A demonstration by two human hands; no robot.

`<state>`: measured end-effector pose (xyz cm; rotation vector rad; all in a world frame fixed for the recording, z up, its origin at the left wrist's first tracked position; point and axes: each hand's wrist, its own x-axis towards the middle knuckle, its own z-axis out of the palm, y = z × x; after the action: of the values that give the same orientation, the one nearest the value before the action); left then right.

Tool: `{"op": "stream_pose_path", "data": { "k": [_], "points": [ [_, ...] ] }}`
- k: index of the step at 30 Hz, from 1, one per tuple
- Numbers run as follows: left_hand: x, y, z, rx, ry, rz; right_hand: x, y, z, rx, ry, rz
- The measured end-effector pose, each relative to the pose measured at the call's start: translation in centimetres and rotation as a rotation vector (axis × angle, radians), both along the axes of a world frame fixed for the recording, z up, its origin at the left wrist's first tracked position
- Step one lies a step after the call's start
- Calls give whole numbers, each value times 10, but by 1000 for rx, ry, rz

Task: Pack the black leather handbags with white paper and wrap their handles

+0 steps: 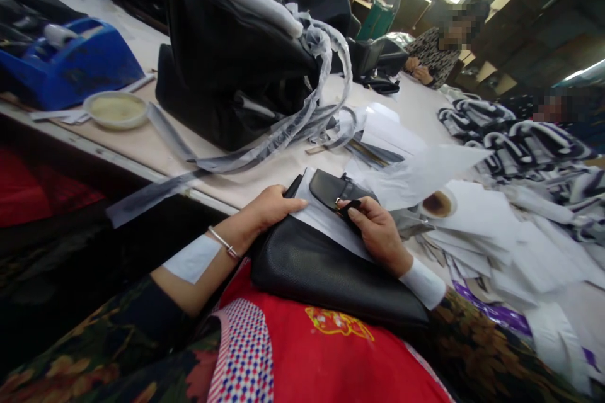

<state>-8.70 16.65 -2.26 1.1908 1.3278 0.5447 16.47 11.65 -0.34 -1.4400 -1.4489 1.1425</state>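
Note:
A black leather handbag (331, 271) rests on my lap against the table edge. White paper (326, 223) covers part of its upper side, and a small black flap with a buckle (335, 189) lies over the paper. My left hand (274, 209) grips the bag's left edge, thumb on top of the paper. My right hand (378, 230) pinches a short black strap (350, 206) with a gold-coloured metal piece beside the flap. The fingertips under the bag are hidden.
Black bags (236, 50) with plastic-wrapped handles (326, 88) stand ahead. On the left are a blue bin (80, 66) and a dish of pale paste (116, 110). At right lie a brown-filled cup (439, 203) and paper sheets (496, 233). A co-worker (435, 50) sits across the table.

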Motion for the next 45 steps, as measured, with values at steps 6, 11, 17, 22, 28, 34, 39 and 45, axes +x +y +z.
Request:
{"op": "stream_pose_path", "data": {
  "k": [6,11,17,22,28,34,39,45],
  "points": [
    [4,-3,-7,-31,-168,49,0,-6,4,87,-309,128],
    [0,-2,-7,83,36,-10,-1,-15,5,240,-571,345],
    [2,11,27,665,547,-139,-6,-23,7,413,-777,487],
    [45,49,84,1036,556,-283,-7,-23,10,464,-758,485],
    [154,67,105,1052,483,-809,-6,-20,12,451,-679,433],
    [250,56,74,914,564,-966,-2,-16,7,525,-578,396],
    [277,101,67,804,440,-1005,6,-13,-3,567,-559,394],
    [289,151,63,850,564,-713,11,-10,-7,634,-569,388]
  ]
}}
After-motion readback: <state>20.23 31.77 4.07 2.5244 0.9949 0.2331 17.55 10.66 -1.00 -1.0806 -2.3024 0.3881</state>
